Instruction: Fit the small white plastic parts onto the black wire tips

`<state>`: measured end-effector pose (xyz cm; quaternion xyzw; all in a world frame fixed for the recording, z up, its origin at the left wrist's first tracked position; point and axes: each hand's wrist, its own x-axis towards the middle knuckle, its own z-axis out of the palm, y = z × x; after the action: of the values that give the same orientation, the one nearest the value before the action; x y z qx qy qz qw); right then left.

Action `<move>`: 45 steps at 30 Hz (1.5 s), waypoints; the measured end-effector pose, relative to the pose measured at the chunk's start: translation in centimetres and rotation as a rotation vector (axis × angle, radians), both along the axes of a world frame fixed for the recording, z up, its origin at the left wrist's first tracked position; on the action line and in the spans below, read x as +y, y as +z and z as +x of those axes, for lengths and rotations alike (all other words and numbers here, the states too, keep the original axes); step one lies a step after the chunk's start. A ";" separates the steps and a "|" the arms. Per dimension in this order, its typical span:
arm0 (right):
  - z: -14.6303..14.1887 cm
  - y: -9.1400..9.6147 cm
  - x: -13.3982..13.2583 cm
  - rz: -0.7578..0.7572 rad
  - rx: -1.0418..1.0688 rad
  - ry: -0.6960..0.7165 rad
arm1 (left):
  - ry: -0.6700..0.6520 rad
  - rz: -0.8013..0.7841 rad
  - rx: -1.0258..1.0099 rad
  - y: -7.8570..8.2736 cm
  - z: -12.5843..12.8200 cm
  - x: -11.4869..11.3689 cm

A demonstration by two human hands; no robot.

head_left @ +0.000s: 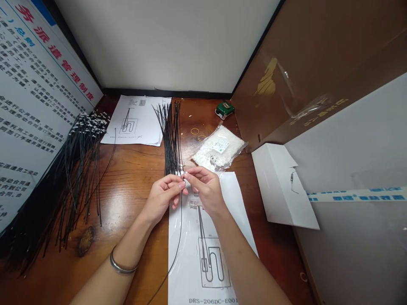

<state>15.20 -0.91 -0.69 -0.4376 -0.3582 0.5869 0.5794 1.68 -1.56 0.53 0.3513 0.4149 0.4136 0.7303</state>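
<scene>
Both hands meet over the upper edge of a printed drawing sheet (pixel 186 271). My left hand (pixel 163 197) pinches a thin black wire (pixel 181 220) near its upper end; the wire's tail curves down across the sheet toward me. Thumb and forefinger of my right hand (pixel 206 189) close on a tiny white piece (pixel 185 173) at the wire's tip, mostly covered by the fingers. Just beyond the hands lies a bundle of black wires (pixel 172 137). A clear plastic bag of small white parts (pixel 220 146) rests to the right of that bundle.
At left lies a large pile of black wires with white ends (pixel 84 135). Another drawing sheet (pixel 149 123) is at the back. A green tape measure (pixel 224 110) and rubber bands (pixel 195 131) lie near the back panel. A folded white card (pixel 280 186) stands at right.
</scene>
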 end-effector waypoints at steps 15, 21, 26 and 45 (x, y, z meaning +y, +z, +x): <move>0.0 0.3 0.0 -0.019 0.018 -0.011 | 0.101 0.086 0.108 0.1 0.3 0.0; -0.2 0.2 0.0 -0.013 0.000 -0.007 | 0.096 0.079 0.094 0.1 0.3 0.0; -0.1 0.2 0.0 -0.013 -0.020 -0.048 | 0.084 0.076 0.093 0.2 0.2 -0.1; -0.1 0.3 0.0 -0.010 0.016 -0.023 | 0.085 0.113 0.103 0.3 0.4 -0.2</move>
<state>15.07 -0.93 -0.34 -0.4399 -0.3455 0.5856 0.5867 2.09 -1.75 0.80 0.3948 0.4423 0.4485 0.6689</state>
